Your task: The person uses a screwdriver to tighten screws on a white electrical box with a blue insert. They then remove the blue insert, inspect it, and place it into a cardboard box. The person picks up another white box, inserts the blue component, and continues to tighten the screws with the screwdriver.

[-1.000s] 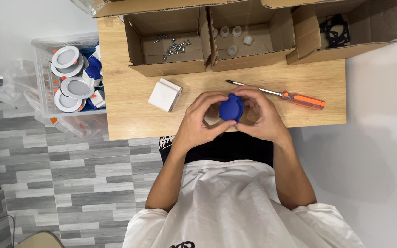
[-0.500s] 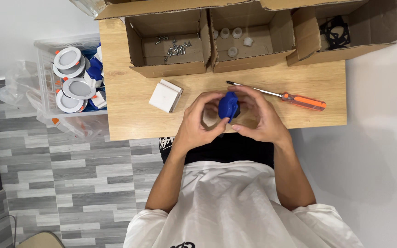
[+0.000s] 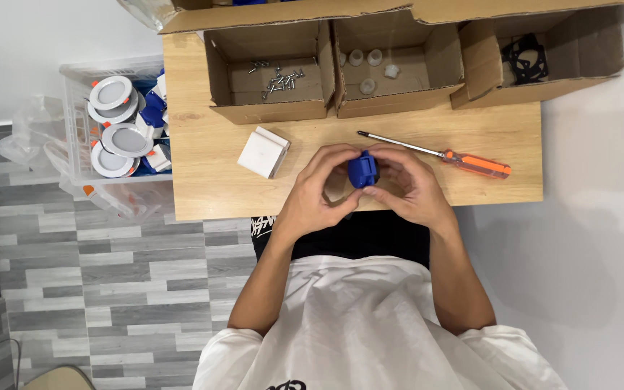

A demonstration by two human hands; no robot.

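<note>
A small blue plastic part [image 3: 362, 170] is held between both hands just above the wooden table [image 3: 204, 180]. My left hand [image 3: 317, 191] curls around its left side and my right hand [image 3: 409, 186] wraps the right side, fingertips meeting over it. Most of the part is hidden by my fingers. An orange-handled screwdriver [image 3: 445, 155] lies on the table right behind my right hand, its tip pointing left. A white square box [image 3: 263, 152] sits on the table to the left of my left hand.
Three open cardboard boxes line the far edge: one with screws [image 3: 276, 78], one with small white pieces [image 3: 370, 68], one with black parts [image 3: 525, 58]. A clear plastic bin [image 3: 74, 162] of round white lamps and blue parts stands left of the table.
The blue part has been turned in my fingers from a broad face to a narrower edge. Both hands stay in the same place.
</note>
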